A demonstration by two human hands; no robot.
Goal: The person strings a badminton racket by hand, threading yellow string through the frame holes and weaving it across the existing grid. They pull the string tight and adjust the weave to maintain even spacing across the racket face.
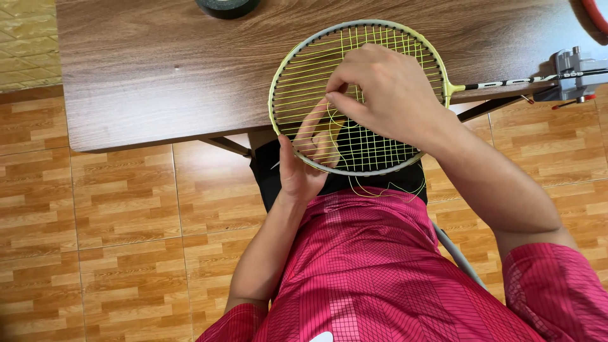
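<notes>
The racket lies half over the table edge. The right hand rests on top, pinching the yellow string. The left hand is underneath, fingers spread against the strings, gripping nothing

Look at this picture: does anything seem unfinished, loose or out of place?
Yes. The yellow-framed badminton racket has loose yellow string trailing below its lower rim, and its weave looks unfinished where the right hand and left hand work.

Racket lies on the table, head overhanging the near edge; right hand above the strings, left hand beneath; tape roll behind
</notes>
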